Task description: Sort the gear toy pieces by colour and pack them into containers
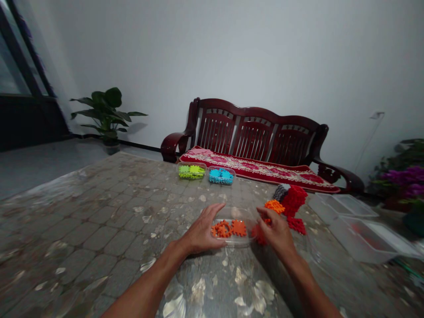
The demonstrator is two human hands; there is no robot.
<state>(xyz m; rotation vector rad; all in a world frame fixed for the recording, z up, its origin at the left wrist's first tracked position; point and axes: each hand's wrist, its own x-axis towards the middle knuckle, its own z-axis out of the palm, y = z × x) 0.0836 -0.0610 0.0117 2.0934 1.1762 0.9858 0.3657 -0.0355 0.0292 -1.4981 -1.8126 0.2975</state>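
Observation:
A clear plastic box (232,240) with orange interlocking tiles (229,229) in it sits on the table before me. My left hand (202,232) rests against the box's left side, fingers stretched along its rim. My right hand (276,232) is at the box's right edge, fingers curled and pinched on something I cannot make out, with red pieces just under it. More orange tiles (274,206) and a stack of red tiles (293,199) lie just beyond the right hand.
Farther back stand a box of green tiles (191,171) and a box of blue tiles (221,176). Clear boxes and lids (359,229) lie at the right. A dark wooden bench (258,141) stands behind the patterned table (99,221), a potted plant (106,112) at left.

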